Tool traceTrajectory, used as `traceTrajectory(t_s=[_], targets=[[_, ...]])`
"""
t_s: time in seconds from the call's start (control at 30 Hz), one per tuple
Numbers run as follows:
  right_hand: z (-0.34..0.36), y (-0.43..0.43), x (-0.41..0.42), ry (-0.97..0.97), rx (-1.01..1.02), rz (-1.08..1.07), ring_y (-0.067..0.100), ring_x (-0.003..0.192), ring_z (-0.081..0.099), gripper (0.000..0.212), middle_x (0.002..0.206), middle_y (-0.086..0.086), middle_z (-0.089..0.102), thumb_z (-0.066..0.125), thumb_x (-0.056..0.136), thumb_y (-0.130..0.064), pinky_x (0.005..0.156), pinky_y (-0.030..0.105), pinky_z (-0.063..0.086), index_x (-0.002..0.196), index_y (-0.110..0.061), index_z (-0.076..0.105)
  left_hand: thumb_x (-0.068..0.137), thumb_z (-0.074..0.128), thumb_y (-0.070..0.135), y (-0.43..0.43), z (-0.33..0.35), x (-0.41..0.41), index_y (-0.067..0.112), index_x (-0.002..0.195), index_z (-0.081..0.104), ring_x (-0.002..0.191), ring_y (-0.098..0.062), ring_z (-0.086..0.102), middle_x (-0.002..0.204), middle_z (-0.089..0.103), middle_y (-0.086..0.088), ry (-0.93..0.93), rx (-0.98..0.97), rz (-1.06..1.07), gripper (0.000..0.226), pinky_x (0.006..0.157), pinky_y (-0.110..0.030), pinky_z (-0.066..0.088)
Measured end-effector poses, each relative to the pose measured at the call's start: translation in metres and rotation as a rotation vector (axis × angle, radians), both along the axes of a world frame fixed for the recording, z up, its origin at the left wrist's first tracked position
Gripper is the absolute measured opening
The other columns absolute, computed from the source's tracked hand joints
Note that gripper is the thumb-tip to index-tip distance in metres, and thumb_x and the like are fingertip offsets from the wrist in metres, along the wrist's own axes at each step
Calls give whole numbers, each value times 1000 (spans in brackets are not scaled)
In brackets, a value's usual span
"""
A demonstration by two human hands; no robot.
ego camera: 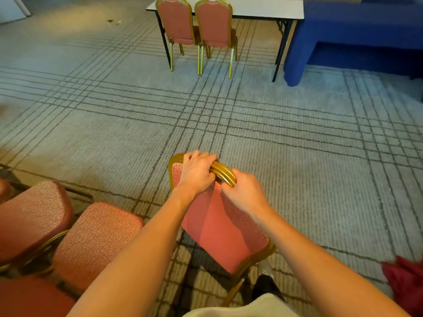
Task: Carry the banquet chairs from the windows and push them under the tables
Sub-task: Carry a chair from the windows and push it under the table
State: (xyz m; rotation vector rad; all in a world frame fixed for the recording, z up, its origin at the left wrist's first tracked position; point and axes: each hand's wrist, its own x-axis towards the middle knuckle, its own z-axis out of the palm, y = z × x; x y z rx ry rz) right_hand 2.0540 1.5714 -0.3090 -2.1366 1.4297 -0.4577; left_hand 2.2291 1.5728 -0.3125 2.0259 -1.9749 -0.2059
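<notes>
A pink banquet chair [219, 227] with a gold frame stands right in front of me, its back turned toward me. My left hand [198, 171] grips the gold top rail of its backrest on the left. My right hand [243, 192] grips the same rail on the right. Far ahead, a white folding table [270, 8] has two matching chairs [178, 21] [215, 24] pushed partly under it.
More pink chair seats [98, 234] [32, 213] crowd the lower left. A blue-draped table [357, 37] stands at the upper right. A red cloth [405, 282] lies at the lower right. Striped grey carpet [297, 138] stretches between me and the tables. My shoe [265, 271] shows below the chair.
</notes>
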Motion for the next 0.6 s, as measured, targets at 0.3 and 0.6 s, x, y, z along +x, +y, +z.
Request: traceTrajectory(t_s=[0.3,0.6], targets=[[11,-63,11,292,-393,269,33,89,70,30,93,5,74,56,87,-50,70,41,50,98,-22,59,83,63,30,-9,0,24,30,94,67,94,-22,50,84,67,8,89,73,243,12,84,-40,30],[5,-124,-24,307,-622,436,30,65,71,38,74,1,71,82,72,-48,50,36,48,84,-19,60,81,65,48,-30,3,-14,24,93,68,101,-31,65,98,73,-3,72,174,386,27,73,-36,44]])
